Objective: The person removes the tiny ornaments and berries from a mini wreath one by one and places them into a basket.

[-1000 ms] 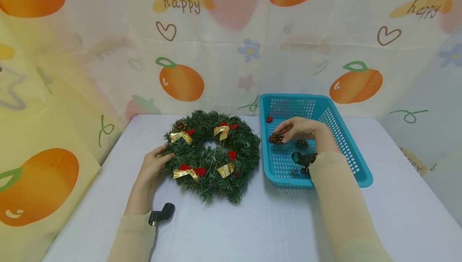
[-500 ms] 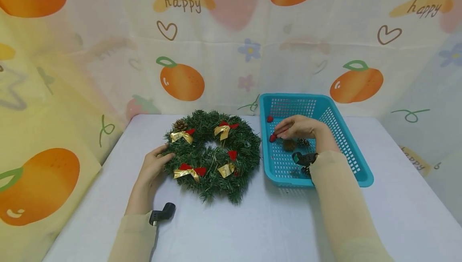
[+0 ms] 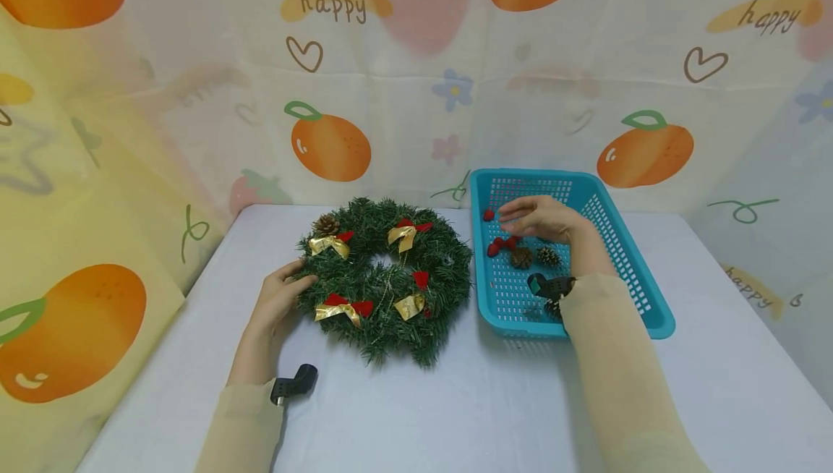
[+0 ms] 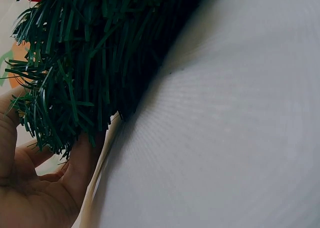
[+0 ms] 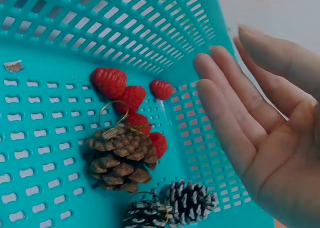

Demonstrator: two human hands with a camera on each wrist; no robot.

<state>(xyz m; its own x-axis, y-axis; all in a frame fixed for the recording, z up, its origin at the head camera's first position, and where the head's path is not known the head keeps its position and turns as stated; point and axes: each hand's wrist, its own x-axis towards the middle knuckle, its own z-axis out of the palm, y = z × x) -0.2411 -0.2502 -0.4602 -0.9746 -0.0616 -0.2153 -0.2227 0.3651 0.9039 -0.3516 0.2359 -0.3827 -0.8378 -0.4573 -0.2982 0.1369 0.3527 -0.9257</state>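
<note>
A green Christmas wreath with gold and red bows lies on the table, a pine cone at its upper left. My left hand grips the wreath's left edge; in the left wrist view the greenery sits between thumb and fingers. Over the blue basket, my right hand hovers with fingers extended and nothing held. Below it in the basket are a brown pine cone with a gold loop, several red raspberries and frosted pine cones.
The blue basket has raised perforated walls and stands right of the wreath. A patterned cloth hangs behind the white table. Each wrist wears a black camera.
My right hand has let go of the brown pine cone, which now lies in the basket, and the hand has risen slightly with its fingers opened. The left hand keeps its place.
</note>
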